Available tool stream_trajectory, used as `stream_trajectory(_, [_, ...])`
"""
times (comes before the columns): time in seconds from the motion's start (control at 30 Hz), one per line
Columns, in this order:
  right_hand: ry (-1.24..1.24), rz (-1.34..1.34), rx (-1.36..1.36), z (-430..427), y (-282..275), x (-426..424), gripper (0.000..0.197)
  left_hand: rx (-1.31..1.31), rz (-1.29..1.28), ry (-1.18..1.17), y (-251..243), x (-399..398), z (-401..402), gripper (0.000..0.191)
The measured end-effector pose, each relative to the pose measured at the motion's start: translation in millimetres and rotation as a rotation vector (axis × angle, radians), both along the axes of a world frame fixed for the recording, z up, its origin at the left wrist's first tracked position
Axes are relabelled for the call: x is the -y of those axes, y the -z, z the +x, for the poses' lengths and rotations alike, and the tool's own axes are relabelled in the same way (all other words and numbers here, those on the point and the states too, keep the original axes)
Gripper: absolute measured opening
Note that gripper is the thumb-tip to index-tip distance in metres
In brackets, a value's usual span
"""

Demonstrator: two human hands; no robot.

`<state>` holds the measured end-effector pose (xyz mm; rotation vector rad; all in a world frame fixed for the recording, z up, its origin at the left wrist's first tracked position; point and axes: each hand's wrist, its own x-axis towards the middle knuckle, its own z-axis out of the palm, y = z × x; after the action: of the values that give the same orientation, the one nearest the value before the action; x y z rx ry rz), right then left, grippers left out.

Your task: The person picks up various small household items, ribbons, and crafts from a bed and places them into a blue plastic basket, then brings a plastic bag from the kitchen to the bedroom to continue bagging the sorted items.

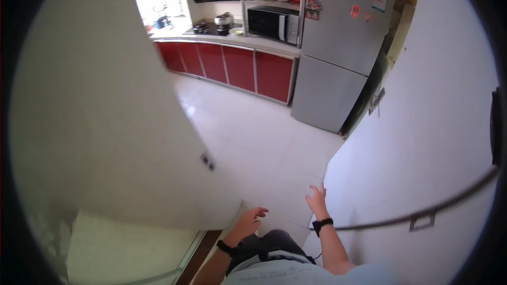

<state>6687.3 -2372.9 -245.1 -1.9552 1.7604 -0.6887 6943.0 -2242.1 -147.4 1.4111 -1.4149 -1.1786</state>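
Observation:
My left hand (252, 221) hangs in front of my waist with nothing in it, its fingers loosely bent and apart. Farther right, my right hand (316, 201) is raised with spread fingers and is empty. Its fingertips appear beside the edge of the white wall (380, 174); whether they touch it cannot be told. Both wrists wear black bands. Beyond my hands lies the pale tiled floor (253, 138) of a kitchen.
A grey refrigerator (336, 59) stands ahead, beside red cabinets (237, 65). On the counter are a microwave oven (269, 23) and a pot (224, 19) on the cooktop. A pale panel (119, 107) borders the left; a dark rail-like strip (380, 221) runs along the right wall.

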Motion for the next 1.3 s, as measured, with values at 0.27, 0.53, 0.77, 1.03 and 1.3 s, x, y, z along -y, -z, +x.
stream_trajectory(0.27, [0.174, 0.326, 0.3, -9.0, -43.9, 151.7, 0.06, -0.116, 0.27, 0.085, 20.4, 279.8, 37.3, 0.036])
stream_trajectory(0.53, [-0.305, 0.249, -0.038, 121.8, -93.2, 479.0, 0.067, -0.151, 0.132, -0.591, -37.4, 463.3, 193.1, 0.038])
stream_trajectory(0.77, [-0.683, 0.402, 0.164, 363.1, -171.0, 712.8, 0.059, -0.02, 0.121, -1.183, 0.0, 528.7, 336.5, 0.034])
stream_trajectory(1.03, [-0.663, 0.096, -0.03, 604.0, -225.4, 893.7, 0.05, -0.219, 0.049, -0.902, -66.1, 790.3, 555.9, 0.038])
stream_trajectory(1.3, [-0.806, 0.33, 0.129, 904.6, -188.0, 1056.5, 0.033, -0.484, -0.082, -0.93, -30.0, 900.8, 810.5, 0.043])
